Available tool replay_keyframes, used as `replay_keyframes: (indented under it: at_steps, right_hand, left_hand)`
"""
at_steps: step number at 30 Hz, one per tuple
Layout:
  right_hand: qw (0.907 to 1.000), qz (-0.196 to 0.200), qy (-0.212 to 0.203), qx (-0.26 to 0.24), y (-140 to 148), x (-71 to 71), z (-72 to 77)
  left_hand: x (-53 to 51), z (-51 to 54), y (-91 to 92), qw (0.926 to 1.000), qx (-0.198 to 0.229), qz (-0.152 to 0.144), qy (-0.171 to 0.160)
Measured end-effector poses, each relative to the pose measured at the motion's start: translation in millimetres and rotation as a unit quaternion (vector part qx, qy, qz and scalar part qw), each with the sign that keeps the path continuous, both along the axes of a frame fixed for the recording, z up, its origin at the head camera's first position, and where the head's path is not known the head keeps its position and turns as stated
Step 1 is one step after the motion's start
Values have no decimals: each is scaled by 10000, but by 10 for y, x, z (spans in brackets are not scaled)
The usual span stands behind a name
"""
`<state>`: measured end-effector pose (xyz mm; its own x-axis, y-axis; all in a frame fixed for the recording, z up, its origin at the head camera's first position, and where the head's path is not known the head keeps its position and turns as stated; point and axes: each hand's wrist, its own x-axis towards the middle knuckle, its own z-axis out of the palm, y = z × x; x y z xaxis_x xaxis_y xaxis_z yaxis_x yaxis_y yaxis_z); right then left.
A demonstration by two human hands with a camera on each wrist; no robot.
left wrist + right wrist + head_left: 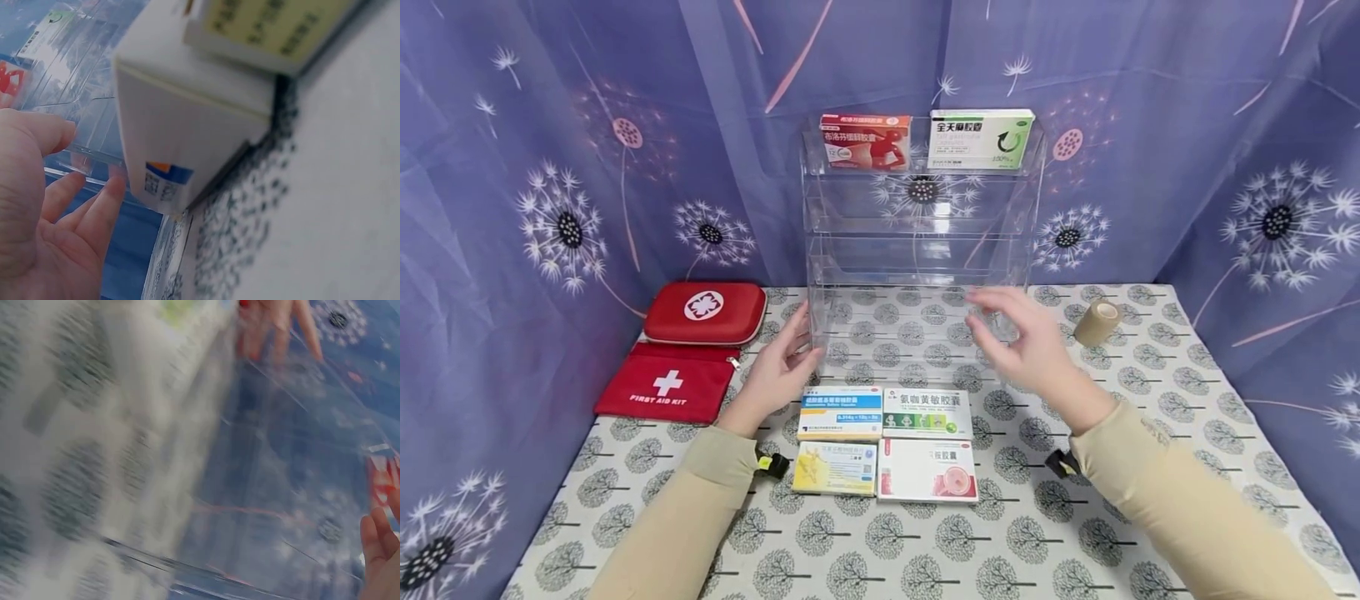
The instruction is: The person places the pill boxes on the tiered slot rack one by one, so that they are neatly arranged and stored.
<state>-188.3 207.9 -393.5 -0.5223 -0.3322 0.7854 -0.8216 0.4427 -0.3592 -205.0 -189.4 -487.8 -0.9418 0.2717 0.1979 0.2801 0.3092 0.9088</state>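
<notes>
Clear plastic forms the tiered rack [917, 227] between our relaxed left hand [778, 365], touching its side, and empty, spread-fingered right hand [1028, 343].

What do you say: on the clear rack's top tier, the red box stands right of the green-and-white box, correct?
No: the head view shows the red box left of the green-and-white box. Both are on the top tier of the clear rack.

The left sleeve [673, 521] and right sleeve [1195, 504] are long and beige. A black left wrist fitting [778, 467] bears a yellow-green patch [764, 463]; the right wrist fitting [1062, 463] is also black.
</notes>
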Motion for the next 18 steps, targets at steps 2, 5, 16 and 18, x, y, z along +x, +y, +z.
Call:
replay_keyframes:
  at_steps: [2, 5, 16, 18]
  right_hand:
    - [9997, 145, -156, 133, -3, 78, -123]
    - [9982, 314, -403, 319, -4, 174, -272]
    - [9893, 155, -1016, 1039, 53, 405, -585]
    - [9857, 126, -1176, 1203, 61, 438, -613]
  left_hand:
    - [3, 2, -2, 10000, 38, -8, -9]
    - [7, 6, -5, 10000, 84, -38, -14]
    - [-4, -11, -6, 10000, -14, -42, -49]
    - [2, -2, -4, 10000, -15, -33, -48]
